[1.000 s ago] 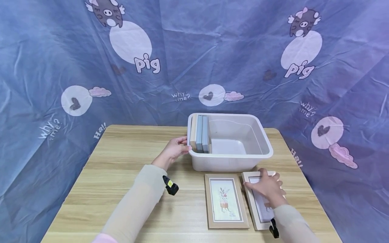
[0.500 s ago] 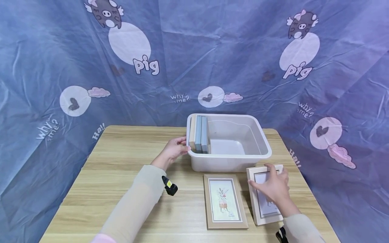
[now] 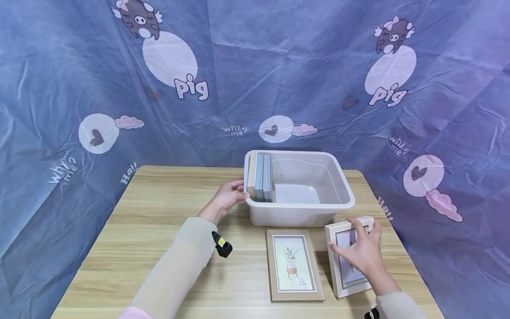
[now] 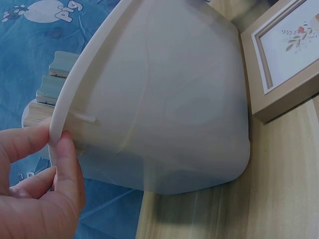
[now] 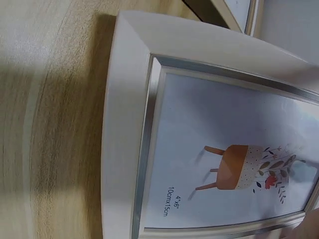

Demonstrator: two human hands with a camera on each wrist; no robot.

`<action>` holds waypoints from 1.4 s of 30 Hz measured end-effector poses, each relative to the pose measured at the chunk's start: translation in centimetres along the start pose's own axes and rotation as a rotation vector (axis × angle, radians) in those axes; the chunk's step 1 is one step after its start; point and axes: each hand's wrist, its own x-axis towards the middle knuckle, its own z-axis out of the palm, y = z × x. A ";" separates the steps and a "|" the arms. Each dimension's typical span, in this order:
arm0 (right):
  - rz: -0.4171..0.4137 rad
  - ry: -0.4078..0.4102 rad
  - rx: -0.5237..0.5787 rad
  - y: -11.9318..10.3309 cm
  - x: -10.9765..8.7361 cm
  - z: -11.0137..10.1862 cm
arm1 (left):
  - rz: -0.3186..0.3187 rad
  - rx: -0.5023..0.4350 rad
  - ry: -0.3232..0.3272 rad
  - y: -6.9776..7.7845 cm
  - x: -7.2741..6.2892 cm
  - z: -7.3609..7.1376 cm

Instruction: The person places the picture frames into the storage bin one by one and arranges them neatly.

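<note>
My left hand (image 3: 226, 199) pinches the left rim of a pale grey plastic bin (image 3: 295, 215), thumb and fingers on either side of the edge in the left wrist view. Against the bin's left wall several picture frames (image 3: 259, 177) stand on edge, one light wood and others blue-grey. My right hand (image 3: 362, 252) grips a cream picture frame (image 3: 336, 274) across its upper part, and the frame is tilted up steeply. Its flower-pot print (image 5: 234, 167) fills much of the right wrist view. Left of it, a tan picture frame (image 3: 272, 266) lies face up on the table.
The wood-grain table (image 3: 159, 212) carries everything. A blue cloth backdrop (image 3: 247, 79) with pig prints hangs behind and along both sides. The tan frame lies close to the bin's front wall.
The right hand has raised the cream frame from lying flat to a steep tilt and shifted it slightly right. The left hand keeps its hold on the bin's rim.
</note>
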 end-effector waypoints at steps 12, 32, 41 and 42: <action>-0.085 0.129 0.115 -0.4 -0.6 -1.4 | 0.002 0.006 0.004 -0.1 -0.1 0.0; -0.393 0.408 0.217 -4.5 2.0 -10.6 | -0.003 0.018 0.003 -0.2 -0.2 0.2; -0.542 0.468 0.272 -7.9 4.3 -15.3 | 0.000 0.010 0.000 -0.3 -0.3 0.3; -0.553 0.463 0.289 -8.2 4.6 -15.6 | 0.000 0.010 0.001 -0.3 -0.3 0.3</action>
